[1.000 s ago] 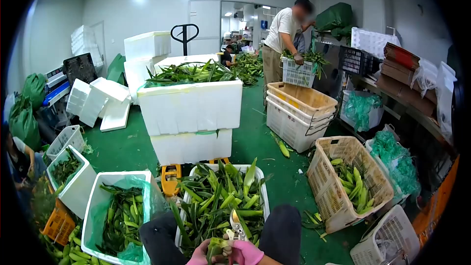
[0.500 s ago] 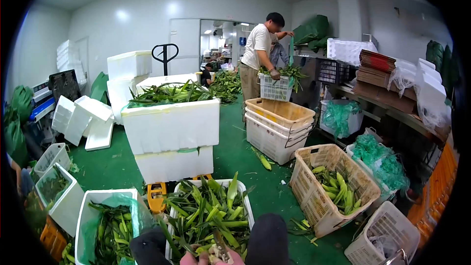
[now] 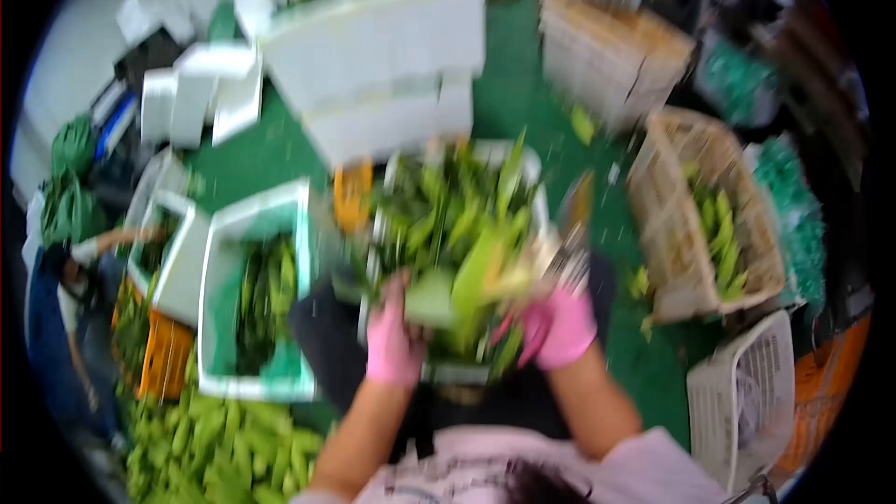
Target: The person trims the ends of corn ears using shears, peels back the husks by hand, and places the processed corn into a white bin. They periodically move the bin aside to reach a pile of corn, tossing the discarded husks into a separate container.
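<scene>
My left hand (image 3: 396, 334), in a pink glove, is closed on a corn ear (image 3: 474, 291) in green husk, blurred by motion. My right hand (image 3: 558, 322), also gloved in pink, grips a bladed cutting tool (image 3: 573, 219) with its metal end pointing up; blur hides its exact kind. A reddish part shows beside the right fingers. The ear's pale end lies close to the right hand. Just beyond both hands, between my knees, stands a white box (image 3: 532, 161) heaped with green corn ears and leaves (image 3: 439, 201).
To the left, a foam box (image 3: 306, 252) lined with green plastic holds corn. Husked-looking green ears (image 3: 215, 448) are piled at lower left, near another person (image 3: 79, 294). Stacked foam boxes (image 3: 383, 56) stand ahead. A beige crate (image 3: 653, 224) with corn is on the right.
My view has tipped down and the scene has swung. Both hands have come up from the bottom edge into full view, with the corn ear and the tool raised over the box.
</scene>
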{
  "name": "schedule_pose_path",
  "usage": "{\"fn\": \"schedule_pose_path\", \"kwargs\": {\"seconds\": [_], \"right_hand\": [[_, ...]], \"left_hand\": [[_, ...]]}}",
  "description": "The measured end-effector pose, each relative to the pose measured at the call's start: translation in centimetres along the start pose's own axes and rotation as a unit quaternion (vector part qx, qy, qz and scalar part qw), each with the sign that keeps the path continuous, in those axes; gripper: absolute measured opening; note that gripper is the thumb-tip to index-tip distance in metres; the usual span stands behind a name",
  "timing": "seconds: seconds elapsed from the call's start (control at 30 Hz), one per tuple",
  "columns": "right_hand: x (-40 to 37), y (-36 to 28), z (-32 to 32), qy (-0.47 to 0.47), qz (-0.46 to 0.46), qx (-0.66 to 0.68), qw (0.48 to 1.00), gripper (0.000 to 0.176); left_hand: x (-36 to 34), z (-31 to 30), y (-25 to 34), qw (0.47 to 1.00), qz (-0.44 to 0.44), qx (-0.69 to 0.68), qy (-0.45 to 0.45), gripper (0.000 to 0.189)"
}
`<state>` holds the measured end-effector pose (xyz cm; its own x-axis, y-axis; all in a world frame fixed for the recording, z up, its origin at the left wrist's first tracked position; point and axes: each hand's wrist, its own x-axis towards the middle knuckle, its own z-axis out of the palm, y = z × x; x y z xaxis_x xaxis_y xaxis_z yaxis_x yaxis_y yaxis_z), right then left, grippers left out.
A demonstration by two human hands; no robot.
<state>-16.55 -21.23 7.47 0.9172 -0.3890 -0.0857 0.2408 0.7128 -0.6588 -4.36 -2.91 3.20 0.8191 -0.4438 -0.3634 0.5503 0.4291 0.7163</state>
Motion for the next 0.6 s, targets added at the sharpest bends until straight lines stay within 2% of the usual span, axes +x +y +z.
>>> {"fn": "schedule_pose_path", "kwargs": {"seconds": [0.1, 0.17, 0.2, 0.23, 0.27, 0.3, 0.33, 0.37, 0.4, 0.43, 0.47, 0.5, 0.53, 0.57, 0.6], "right_hand": [[2.2, -2.3, 1.0, 0.006, -0.108, 0.035, 0.994, 0.052], [2.7, -3.5, 1.3, -0.063, -0.107, 0.083, 0.989, 0.054], [3.3, -3.6, 1.0, -0.094, -0.107, 0.148, 0.979, 0.056], [3.8, -3.7, 0.7, -0.112, -0.105, 0.188, 0.97, 0.057], [4.2, -3.6, 0.4, -0.101, -0.103, 0.183, 0.972, 0.059], [4.1, -3.6, 0.3, -0.056, -0.097, 0.106, 0.988, 0.057], [4.2, -3.6, 0.2, -0.013, -0.083, 0.026, 0.996, 0.056], [4.2, -3.6, 0.1, 0.028, -0.064, -0.051, 0.996, 0.054], [4.4, -3.1, 0.2, 0.058, -0.048, -0.127, 0.989, 0.052], [4.8, -2.4, 0.2, 0.078, -0.033, -0.203, 0.976, 0.05], [5.0, -1.6, 0.3, 0.105, 0.003, -0.207, 0.973, 0.049], [5.8, -0.7, -1.0, 0.056, -0.008, -0.183, 0.981, 0.049], [6.2, -0.1, -1.3, 0.065, 0.003, -0.18, 0.982, 0.049], [6.3, 0.5, -1.5, 0.074, 0.014, -0.176, 0.982, 0.048], [6.6, 1.0, -1.5, 0.075, 0.014, -0.164, 0.984, 0.047]], "left_hand": [[1.7, -1.0, -0.5, 0.996, 0.02, -0.048, 0.075, 0.018], [4.8, -5.1, -2.2, 0.983, -0.033, -0.07, 0.166, 0.018], [7.0, -7.5, -3.1, 0.974, -0.059, -0.08, 0.202, 0.019], [8.6, -9.9, -4.1, 0.946, -0.086, -0.107, 0.294, 0.017], [9.3, -11.8, -4.7, 0.936, -0.113, -0.117, 0.311, 0.018], [9.8, -13.0, -5.3, 0.926, -0.14, -0.126, 0.326, 0.019], [8.4, -11.8, -5.1, 0.956, -0.176, -0.032, 0.234, 0.039], [7.4, -10.8, -4.9, 0.948, -0.262, -0.058, 0.17, 0.077], [5.8, -7.4, -3.6, 0.944, -0.308, -0.07, 0.099, 0.107], [4.9, -5.9, -3.1, 0.952, -0.304, -0.041, -0.009, 0.113], [4.6, -3.9, -2.0, 0.957, -0.274, 0.064, -0.076, 0.106], [4.4, -1.8, -0.8, 0.963, -0.194, 0.136, -0.129, 0.094], [5.3, -0.2, -0.9, 0.959, -0.076, 0.211, -0.172, 0.091], [6.5, 0.4, -1.1, 0.927, 0.058, 0.29, -0.23, 0.1], [7.8, 1.1, -1.0, 0.898, 0.083, 0.329, -0.28, 0.104]]}}
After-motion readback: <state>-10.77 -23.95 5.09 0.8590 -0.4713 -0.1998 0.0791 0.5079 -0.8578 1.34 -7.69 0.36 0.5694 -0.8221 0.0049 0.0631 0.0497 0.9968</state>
